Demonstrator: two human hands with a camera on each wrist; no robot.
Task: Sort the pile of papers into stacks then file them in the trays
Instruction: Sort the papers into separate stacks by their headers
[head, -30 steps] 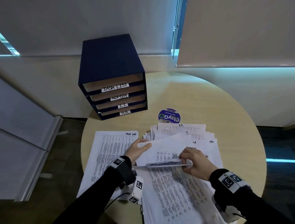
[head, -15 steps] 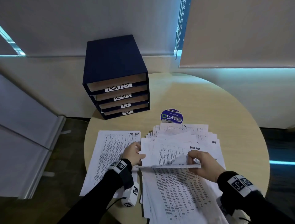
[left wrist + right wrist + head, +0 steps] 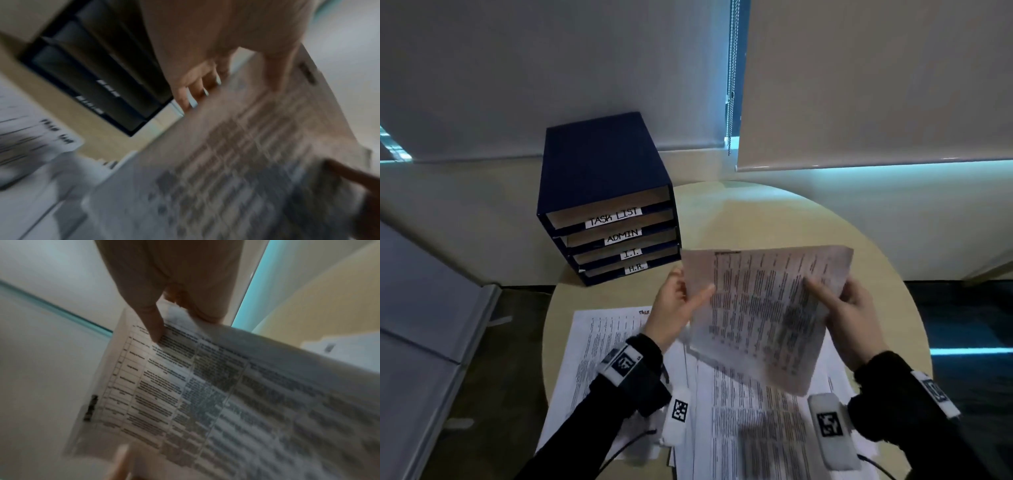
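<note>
Sheet's up in the air now, a printed page point(image 3: 763, 318) lifted clear of the surface point(image 3: 774, 219), tilted, pinched at both side edges. Left hand point(image 3: 674, 305) has its thumb on the printed face with the fingers point(image 3: 191, 95) curled round behind the edge; right hand point(image 3: 849, 311) the same on the far side, thumb point(image 3: 152, 324) pressed on the text. Below the fingers lies the loose pile point(image 3: 756, 421), and just to the left-hand side of them a sorted sheet point(image 3: 606, 339) headed in red.

The risk as I see it: the page is bowing between two light pinches, so a quick swing could crease it or pull it free. Dropped, it would land back on the unsorted pile. The heading is too blurred to read from here, so a misread means the wrong stack, later the wrong slot of the tray unit point(image 3: 606, 192) beyond the left fingers.
</note>
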